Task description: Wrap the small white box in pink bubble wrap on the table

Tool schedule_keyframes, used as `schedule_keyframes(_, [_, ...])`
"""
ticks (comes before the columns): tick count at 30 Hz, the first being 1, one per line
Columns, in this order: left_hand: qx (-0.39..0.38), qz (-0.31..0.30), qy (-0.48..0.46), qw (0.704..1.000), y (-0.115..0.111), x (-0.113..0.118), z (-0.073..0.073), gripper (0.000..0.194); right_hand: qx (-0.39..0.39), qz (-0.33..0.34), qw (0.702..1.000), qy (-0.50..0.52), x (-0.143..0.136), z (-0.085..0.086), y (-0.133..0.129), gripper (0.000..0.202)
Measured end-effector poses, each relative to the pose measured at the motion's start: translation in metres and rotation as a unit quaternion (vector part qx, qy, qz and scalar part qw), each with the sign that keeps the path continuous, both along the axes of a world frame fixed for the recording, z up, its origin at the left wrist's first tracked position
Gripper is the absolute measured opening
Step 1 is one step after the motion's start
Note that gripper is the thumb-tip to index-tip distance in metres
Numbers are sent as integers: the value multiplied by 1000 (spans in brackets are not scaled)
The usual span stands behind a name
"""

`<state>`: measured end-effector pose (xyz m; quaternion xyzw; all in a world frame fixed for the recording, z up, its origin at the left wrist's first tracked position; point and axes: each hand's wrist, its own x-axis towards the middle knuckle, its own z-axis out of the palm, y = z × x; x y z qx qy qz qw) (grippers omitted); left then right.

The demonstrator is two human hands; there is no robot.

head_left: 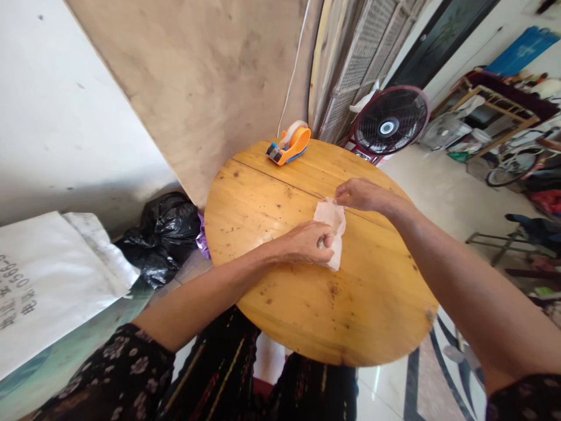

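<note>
A pale pink sheet of thin paper, like a tissue [331, 215], lies creased on the round wooden table [272, 234]. My right hand [358, 194] pinches its far right corner between thumb and fingers. Lower down on the same sheet rests my left hand [307, 242]. Its fingers are curled together over the near part of the paper, and their tips partly cover it. Near the far edge of the table stands an orange tape dispenser [298, 143] with a roll of tape in it, apart from both hands.
A dark red fan [388, 126] stands behind the table on the right. To the left are black plastic bags [169, 234] and a white sack [56, 275]. A wooden board [210, 76] leans behind the table. My legs [214, 362] are under its near edge.
</note>
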<state>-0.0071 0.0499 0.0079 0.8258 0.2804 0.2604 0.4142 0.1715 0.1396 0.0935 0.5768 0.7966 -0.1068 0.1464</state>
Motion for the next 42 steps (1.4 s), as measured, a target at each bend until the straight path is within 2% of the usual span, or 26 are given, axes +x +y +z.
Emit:
schedule_keyframes(4, [5, -3, -2, 1000, 0, 0, 2, 9, -9, -38, 999, 28, 5, -7, 0, 13])
schedule_keyframes(13, [1, -3, 8, 1000, 1, 0, 0, 9, -63, 21, 993, 98, 14, -11, 1, 13])
schedule_keyframes(16, [-2, -2, 12, 1000, 0, 0, 2, 9, -41, 4, 995, 86, 12, -14, 0, 16])
schedule_keyframes(26, [18, 6, 2, 1000, -1, 1, 1, 10, 41, -88, 994, 58, 4, -25, -7, 9])
schedule_keyframes(37, [35, 25, 26, 999, -2, 1, 2, 9, 82, -112, 988, 70, 13, -44, -6, 7])
schedule_keyframes(42, [85, 49, 23, 995, -3, 1, -3, 9, 84, -121, 986, 81, 16, -47, -6, 6])
